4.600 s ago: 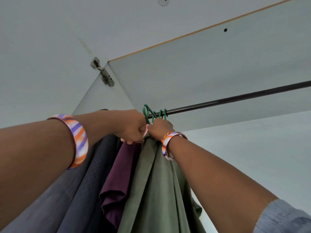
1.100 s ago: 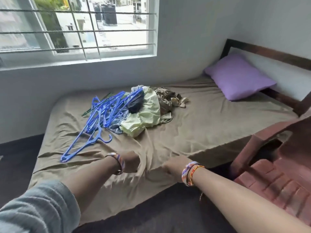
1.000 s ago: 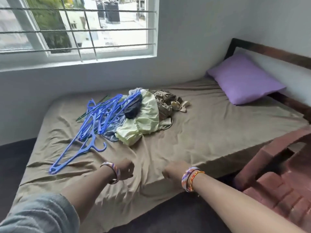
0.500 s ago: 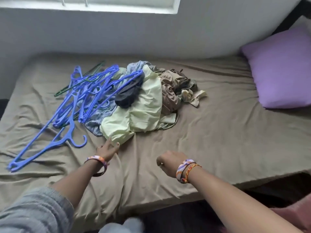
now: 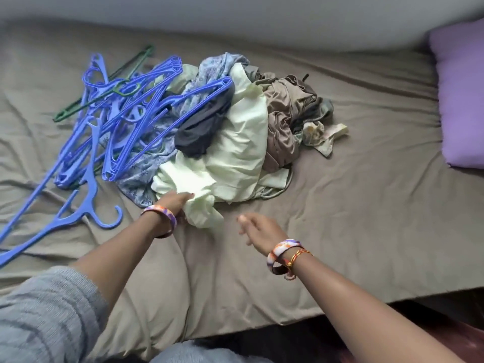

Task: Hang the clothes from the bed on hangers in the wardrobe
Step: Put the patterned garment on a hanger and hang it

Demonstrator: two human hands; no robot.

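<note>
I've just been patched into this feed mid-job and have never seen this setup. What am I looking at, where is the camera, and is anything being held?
There is no machine here: these are a person's two bare arms, filmed by one wide-angle camera worn on the head, looking down at a bed. On the sheet lies a pile of clothes, a tangle of blue hangers to its left, and a purple pillow at the far right. The left hand has its grip on the near edge of a pale green garment. The right hand hovers open above the sheet, holding nothing.
</note>
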